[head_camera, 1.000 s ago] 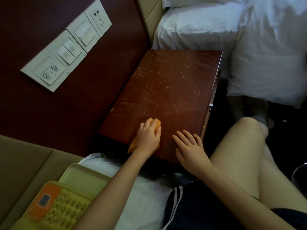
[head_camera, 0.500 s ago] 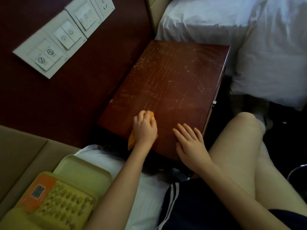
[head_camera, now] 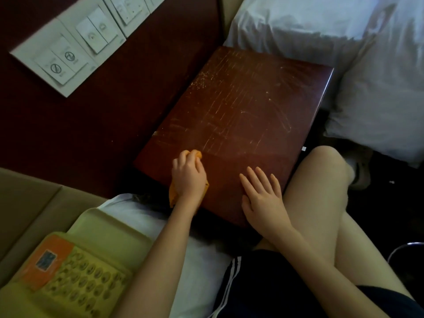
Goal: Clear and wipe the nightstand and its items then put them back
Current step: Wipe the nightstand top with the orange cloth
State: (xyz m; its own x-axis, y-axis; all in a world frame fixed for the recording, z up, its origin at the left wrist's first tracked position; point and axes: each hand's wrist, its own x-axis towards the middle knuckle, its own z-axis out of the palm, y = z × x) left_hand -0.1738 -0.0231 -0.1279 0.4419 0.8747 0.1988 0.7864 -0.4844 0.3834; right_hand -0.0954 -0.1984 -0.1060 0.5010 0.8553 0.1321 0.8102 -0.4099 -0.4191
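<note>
Head view: left hand (head_camera: 189, 177) presses an orange cloth (head_camera: 197, 154) on the desk (head_camera: 252, 106), near its left corner.
Fingers curl over the cloth; right hand (head_camera: 263, 199) lies flat alongside, fingers spread. Yellow telephone (head_camera: 68, 271) lies on white bedding (head_camera: 199, 260).

left hand (head_camera: 189, 177) curled, right hand (head_camera: 263, 203) — flat

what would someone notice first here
The scratched red-brown nightstand fills the middle. At its near edge the left hand holds an orange cloth against it, with the right hand flat beside. A yellow phone lies bottom left.
</note>
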